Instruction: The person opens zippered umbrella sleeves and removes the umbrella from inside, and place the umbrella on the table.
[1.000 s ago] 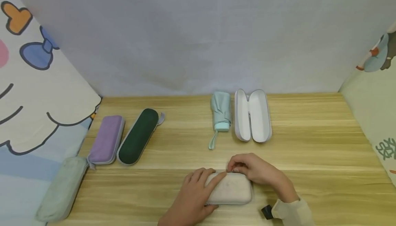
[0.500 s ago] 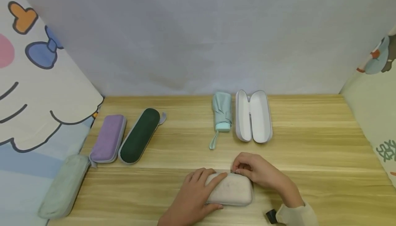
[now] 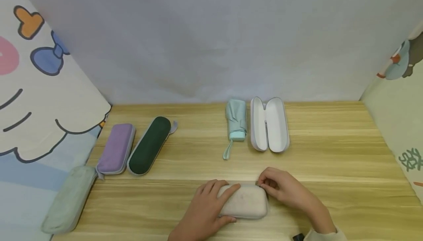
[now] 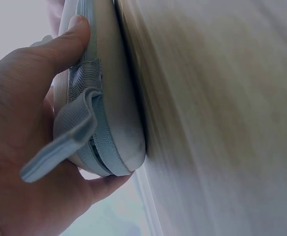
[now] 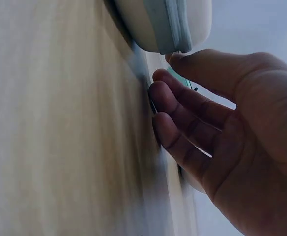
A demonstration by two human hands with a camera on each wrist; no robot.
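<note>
A cream hard-shell glasses case (image 3: 246, 202) with a pale blue zip band lies on the wooden table near the front. My left hand (image 3: 206, 206) grips its left end, thumb along the near side and fingers over the top and far side. In the left wrist view, a grey fabric tab (image 4: 67, 132) sticks out from that end of the case. At the far right corner, my right hand (image 3: 281, 186) pinches the zipper pull (image 3: 259, 184) between thumb and forefinger. The pull is mostly hidden by the fingertips. The right hand's other fingers (image 5: 170, 130) curl loosely beneath the case end.
Behind the case lie a folded mint umbrella (image 3: 236, 120) and an opened white case (image 3: 277, 125). To the left are a dark green case (image 3: 149, 145), a purple case (image 3: 115, 148) and a pale green case (image 3: 69, 198) at the table's left edge. A black object (image 3: 298, 237) sits beside the right sleeve.
My right hand has slid rightward along the case's far edge with the zipper pull, from near the middle to the right corner. My left hand keeps its grip on the left end.
</note>
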